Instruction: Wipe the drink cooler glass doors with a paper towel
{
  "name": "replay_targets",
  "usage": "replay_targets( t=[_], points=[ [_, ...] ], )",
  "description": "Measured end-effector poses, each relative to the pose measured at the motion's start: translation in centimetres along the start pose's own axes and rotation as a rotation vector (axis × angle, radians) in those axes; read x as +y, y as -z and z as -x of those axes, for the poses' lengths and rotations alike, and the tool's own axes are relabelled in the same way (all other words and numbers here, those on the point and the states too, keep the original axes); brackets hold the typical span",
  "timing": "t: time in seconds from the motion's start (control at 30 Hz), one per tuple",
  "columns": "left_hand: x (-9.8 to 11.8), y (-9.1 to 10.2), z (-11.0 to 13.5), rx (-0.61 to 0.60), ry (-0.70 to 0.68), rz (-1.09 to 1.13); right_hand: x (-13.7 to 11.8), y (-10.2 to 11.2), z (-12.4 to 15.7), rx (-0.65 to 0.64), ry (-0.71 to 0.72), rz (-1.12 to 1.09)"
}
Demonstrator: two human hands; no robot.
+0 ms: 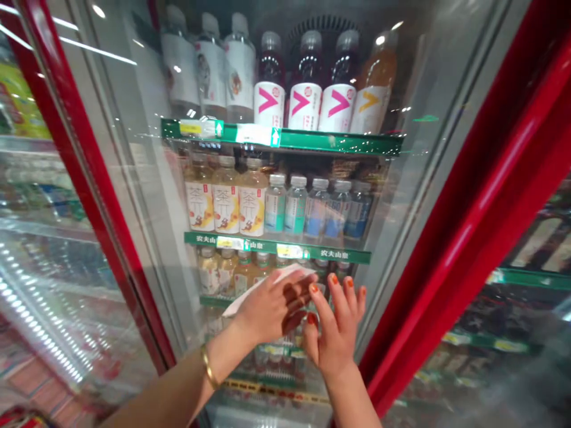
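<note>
My left hand (274, 306), with a gold bangle (209, 367) on its wrist, presses a white cloth or paper wipe (263, 289) against the glass door (151, 178) of a drinks cooler. My right hand (333, 336) is next to it, fingers spread and nothing in them, with orange-painted nails. It is on or just in front of the glass; I cannot tell which. Its thumb side nearly meets my left hand. Behind the glass, both hands cover part of the lower shelves.
A red door frame (464, 214) runs up the right side, and another (89, 178) up the left. Green-edged shelves (285, 139) hold rows of bottled drinks, including tea and water. Neighbouring glass doors flank this one, with more stocked shelves behind them.
</note>
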State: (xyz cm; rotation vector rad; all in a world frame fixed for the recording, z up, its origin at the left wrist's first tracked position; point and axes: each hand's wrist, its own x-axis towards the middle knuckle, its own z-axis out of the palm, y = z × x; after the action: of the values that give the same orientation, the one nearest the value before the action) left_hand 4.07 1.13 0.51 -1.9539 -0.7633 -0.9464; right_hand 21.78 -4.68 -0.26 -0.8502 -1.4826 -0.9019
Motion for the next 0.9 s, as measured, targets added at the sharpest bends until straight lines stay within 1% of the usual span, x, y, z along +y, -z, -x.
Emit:
replay_targets(
  t=[0.03, 0.07, 0.1, 0.13, 0.17, 0.2, 0.23, 0.27, 0.3, 0.33, 0.37, 0.4, 0.43, 0.47, 0.5, 0.53, 0.57, 0.6, 0.63, 0.67, 0.7, 0.73, 0.77, 0.8, 0.83, 0.87, 0.9],
  points=[
    [-1.6, 0.3, 2.4, 0.079, 0.032, -0.018, 0.4, -0.1, -0.3, -0.038, 0.002, 0.064],
    [-3.8, 0.9, 4.2, 0.133, 0.097, -0.044, 0.9, -0.3, -0.7, -0.066, 0.006, 0.129],
    [-6.3, 1.8, 5.3, 0.174, 0.154, -0.062, 1.2, -0.6, -1.1, -0.08, 0.012, 0.191],
    [-8.8, 2.8, 5.5, 0.202, 0.215, -0.074, 1.4, -1.0, -1.5, -0.086, 0.022, 0.245],
    [-11.0, 3.6, 4.9, 0.241, 0.29, -0.08, 1.4, -1.5, -1.9, -0.089, 0.038, 0.287],
    [-12.7, 4.3, 3.7, 0.285, 0.382, -0.075, 1.2, -2.0, -2.3, -0.096, 0.057, 0.319],
    [-13.7, 4.7, 2.2, 0.327, 0.484, -0.061, 0.9, -2.6, -2.6, -0.107, 0.079, 0.341],
    [-13.8, 4.8, 0.6, 0.355, 0.582, -0.035, 0.5, -3.2, -2.8, -0.12, 0.1, 0.354],
    [-13.3, 4.6, -0.8, 0.345, 0.609, -0.01, 0.1, -3.7, -2.8, -0.126, 0.121, 0.364],
    [-12.2, 4.3, -1.7, 0.318, 0.583, 0.012, -0.3, -4.1, -2.8, -0.124, 0.139, 0.37],
    [-10.8, 3.8, -1.8, 0.28, 0.513, 0.028, -0.6, -4.4, -2.6, -0.118, 0.15, 0.375],
    [-9.2, 3.2, -1.2, 0.243, 0.413, 0.034, -0.7, -4.6, -2.4, -0.11, 0.15, 0.38],
    [-7.9, 2.7, 0.0, 0.221, 0.323, 0.032, -0.8, -4.7, -2.2, -0.103, 0.145, 0.382],
    [-6.9, 2.1, 1.8, 0.21, 0.271, 0.025, -0.7, -4.7, -2.1, -0.097, 0.138, 0.381],
    [-6.5, 1.8, 3.8, 0.208, 0.258, 0.015, -0.6, -4.6, -1.9, -0.092, 0.13, 0.378],
    [-6.8, 1.5, 5.8, 0.206, 0.286, 0.002, -0.5, -4.6, -1.8, -0.088, 0.123, 0.374],
    [-7.5, 1.6, 7.5, 0.206, 0.336, -0.013, -0.4, -4.5, -1.7, -0.085, 0.117, 0.367],
    [-8.6, 1.8, 8.5, 0.211, 0.402, -0.032, -0.3, -4.4, -1.6, -0.085, 0.112, 0.359],
    [-9.9, 2.2, 8.8, 0.222, 0.477, -0.054, -0.2, -4.4, -1.5, -0.086, 0.106, 0.351],
    [-11.1, 2.8, 8.3, 0.241, 0.549, -0.076, -0.2, -4.4, -1.4, -0.089, 0.099, 0.343],
    [-11.9, 3.4, 7.1, 0.263, 0.613, -0.096, -0.2, -4.4, -1.3, -0.089, 0.091, 0.333],
    [-12.3, 3.9, 5.5, 0.274, 0.665, -0.107, -0.2, -4.5, -1.3, -0.09, 0.082, 0.322],
    [-12.1, 4.1, 3.7, 0.277, 0.694, -0.108, -0.2, -4.5, -1.2, -0.091, 0.074, 0.312],
    [-11.4, 4.2, 2.0, 0.257, 0.689, -0.1, -0.2, -4.5, -1.2, -0.093, 0.068, 0.301],
    [-10.3, 3.9, 0.9, 0.225, 0.633, -0.08, -0.2, -4.5, -1.2, -0.094, 0.065, 0.291],
    [-8.9, 3.5, 0.4, 0.196, 0.544, -0.078, -0.2, -4.4, -1.2, -0.095, 0.064, 0.283],
    [-7.4, 3.0, 0.7, 0.169, 0.437, -0.084, -0.2, -4.4, -1.2, -0.094, 0.064, 0.278]
  ],
)
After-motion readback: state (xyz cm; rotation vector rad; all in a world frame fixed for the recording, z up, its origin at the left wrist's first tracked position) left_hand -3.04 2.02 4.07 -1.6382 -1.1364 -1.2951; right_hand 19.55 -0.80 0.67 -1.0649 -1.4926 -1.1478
